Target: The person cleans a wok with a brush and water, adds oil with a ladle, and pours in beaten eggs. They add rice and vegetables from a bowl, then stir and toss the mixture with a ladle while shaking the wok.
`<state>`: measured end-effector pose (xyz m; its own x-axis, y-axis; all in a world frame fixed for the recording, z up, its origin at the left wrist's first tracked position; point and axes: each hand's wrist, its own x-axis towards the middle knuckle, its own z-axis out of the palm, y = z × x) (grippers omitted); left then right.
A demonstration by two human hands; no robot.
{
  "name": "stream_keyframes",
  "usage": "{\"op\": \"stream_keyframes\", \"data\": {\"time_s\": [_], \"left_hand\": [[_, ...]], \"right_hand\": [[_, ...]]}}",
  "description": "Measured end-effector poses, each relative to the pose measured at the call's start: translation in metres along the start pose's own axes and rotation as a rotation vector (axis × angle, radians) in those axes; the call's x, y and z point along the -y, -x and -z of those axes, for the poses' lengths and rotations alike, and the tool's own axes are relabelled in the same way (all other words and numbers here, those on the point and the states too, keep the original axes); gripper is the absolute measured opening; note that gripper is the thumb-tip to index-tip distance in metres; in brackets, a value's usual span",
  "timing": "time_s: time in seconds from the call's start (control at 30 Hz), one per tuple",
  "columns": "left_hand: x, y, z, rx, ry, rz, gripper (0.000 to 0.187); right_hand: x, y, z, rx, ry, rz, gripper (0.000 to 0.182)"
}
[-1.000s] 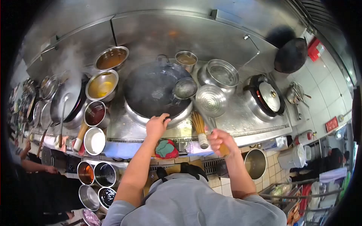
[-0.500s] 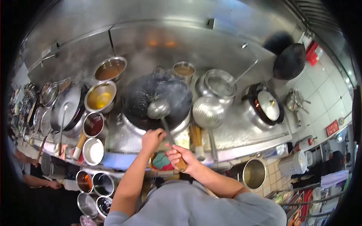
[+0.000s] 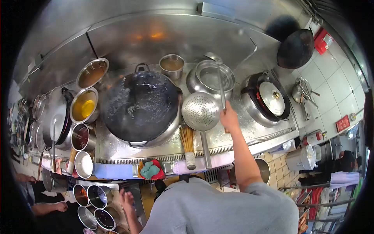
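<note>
My right hand [image 3: 230,119] is wrapped round the long handle of a ladle [image 3: 221,84]. The ladle's bowl lies at the back edge of a round steel pot [image 3: 194,80] of clear liquid. Below my left hand's side of the stove front, my left hand [image 3: 126,201] is raised with fingers apart, holding nothing, beside several steel containers. A large black wok [image 3: 109,113] with water in it sits on the burner. Right of the wok, a perforated strainer [image 3: 200,111] rests with its handle toward me, next to a bamboo brush [image 3: 187,142].
Bowls of brown liquid [image 3: 91,74] and yellow oil [image 3: 83,105] stand left of the wok. A lidded pot [image 3: 272,98] sits at right, below a hanging black wok [image 3: 296,48]. Coloured cloths [image 3: 150,170] lie at the front edge. Another person's hand [image 3: 61,206] shows at far left.
The ladle has moved from the wok to the pot at right, held by my right hand. My left hand has dropped down and left, away from the wok. The view has shifted right.
</note>
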<state>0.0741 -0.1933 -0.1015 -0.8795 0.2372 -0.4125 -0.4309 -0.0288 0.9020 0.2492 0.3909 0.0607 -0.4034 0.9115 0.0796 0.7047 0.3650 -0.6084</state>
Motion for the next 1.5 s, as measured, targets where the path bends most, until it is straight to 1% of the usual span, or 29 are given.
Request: {"op": "stream_keyframes", "data": {"time_s": [0.03, 0.1, 0.17, 0.23, 0.27, 0.3, 0.33, 0.37, 0.43, 0.5, 0.57, 0.6, 0.63, 0.7, 0.73, 0.77, 0.83, 0.9, 0.97, 1.03, 1.07, 1.13, 1.17, 1.23, 1.27, 1.37, 1.43, 1.47, 1.5], "left_hand": [[0.053, 0.001, 0.036, -0.024, 0.082, 0.108, 0.029], [0.152, 0.024, 0.104, 0.104, 0.013, 0.259, 0.035], [0.199, 0.061, 0.124, 0.063, -0.256, 0.554, 0.038], [0.233, 0.090, 0.136, 0.198, -0.644, 0.811, 0.041], [0.235, 0.097, 0.130, 0.334, -0.772, 0.867, 0.042], [0.245, 0.105, 0.132, 0.319, -0.920, 0.686, 0.040], [0.252, 0.106, 0.129, 0.303, -1.062, 0.491, 0.037], [0.257, 0.103, 0.125, 0.227, -0.923, 0.518, 0.035], [0.225, 0.094, 0.088, -0.030, -0.370, 0.616, 0.030], [0.191, 0.087, 0.054, -0.141, -0.166, 0.589, 0.025], [0.163, 0.076, 0.030, -0.188, -0.087, 0.554, 0.021], [0.158, 0.070, 0.030, -0.170, -0.083, 0.552, 0.022], [0.153, 0.064, 0.029, -0.152, -0.078, 0.550, 0.022], [0.147, 0.061, 0.030, -0.116, -0.072, 0.547, 0.024], [0.148, 0.060, 0.032, -0.132, -0.085, 0.536, 0.025], [0.147, 0.059, 0.035, -0.147, -0.098, 0.523, 0.025], [0.158, 0.058, 0.049, -0.133, -0.068, 0.500, 0.025], [0.163, 0.064, 0.064, -0.134, -0.065, 0.498, 0.023], [0.152, 0.077, 0.068, -0.118, -0.064, 0.502, 0.017], [0.221, 0.070, 0.122, -0.094, 0.097, 0.476, 0.015], [0.232, 0.070, 0.131, -0.081, 0.178, 0.465, 0.013], [0.217, 0.075, 0.145, -0.008, 0.173, 0.496, 0.014], [0.209, 0.077, 0.151, -0.020, 0.120, 0.511, 0.015], [0.177, 0.077, 0.154, -0.093, -0.020, 0.590, 0.018], [0.155, 0.077, 0.148, -0.134, -0.077, 0.632, 0.019], [0.121, 0.068, 0.136, -0.214, -0.168, 0.634, 0.024], [0.113, 0.061, 0.125, -0.182, -0.233, 0.549, 0.026], [0.113, 0.051, 0.121, -0.132, -0.282, 0.544, 0.028], [0.109, 0.049, 0.118, -0.078, -0.338, 0.544, 0.029]], "right_hand": [[-0.009, -0.014, 0.005, -0.061, 0.101, -0.004, 0.057], [-0.048, -0.061, -0.011, -0.189, 0.297, 0.046, 0.033], [-0.056, -0.120, -0.007, 0.321, 0.060, -0.285, 0.020], [-0.073, -0.168, -0.008, 0.585, -0.854, -0.334, 0.012], [-0.065, -0.187, -0.010, 0.588, -1.393, -0.559, 0.012], [-0.052, -0.196, -0.008, 0.539, -1.932, -0.795, 0.014], [-0.031, -0.199, 0.007, 0.471, -1.972, -0.876, 0.014], [-0.007, -0.201, 0.020, 0.402, -2.006, -0.951, 0.014], [0.000, -0.231, 0.028, 0.438, -2.106, -0.902, 0.011], [0.026, -0.243, 0.052, 0.510, -2.253, -0.977, 0.004], [0.055, -0.243, 0.063, 0.462, -2.088, -0.631, 0.003], [0.054, -0.271, 0.069, 0.455, -1.981, -0.644, 0.006], [0.064, -0.265, 0.075, 0.452, -1.983, -0.641, 0.006], [0.090, -0.256, 0.088, 0.512, -1.653, -0.512, 0.008], [0.095, -0.251, 0.091, 0.529, -1.495, -0.606, 0.014], [0.091, -0.237, 0.088, 0.523, -1.501, -0.605, 0.014], [0.066, -0.205, 0.072, 0.246, -0.374, -0.167, 0.018], [0.025, -0.195, 0.052, 0.197, 0.134, -0.062, 0.019], [0.008, -0.174, 0.040, 0.169, 0.189, -0.093, 0.017], [-0.020, -0.178, 0.013, 0.310, 0.206, -0.207, 0.014], [-0.020, -0.171, 0.005, 0.305, 0.190, -0.221, 0.014], [-0.014, -0.159, -0.018, 0.115, -0.855, -0.642, 0.007], [-0.016, -0.161, -0.015, 0.114, -0.866, -0.653, 0.007], [-0.034, -0.178, -0.007, 0.391, -1.885, -0.929, 0.011], [-0.045, -0.179, -0.001, 0.537, -1.990, -0.782, 0.012], [-0.014, -0.161, 0.035, 0.515, -2.062, -0.792, 0.009], [-0.012, -0.175, 0.052, 0.537, -2.199, -0.847, 0.008], [-0.013, -0.179, 0.057, 0.422, -2.392, -0.866, 0.003], [-0.034, -0.189, 0.043, 0.393, -2.392, -0.879, 0.003]]}}
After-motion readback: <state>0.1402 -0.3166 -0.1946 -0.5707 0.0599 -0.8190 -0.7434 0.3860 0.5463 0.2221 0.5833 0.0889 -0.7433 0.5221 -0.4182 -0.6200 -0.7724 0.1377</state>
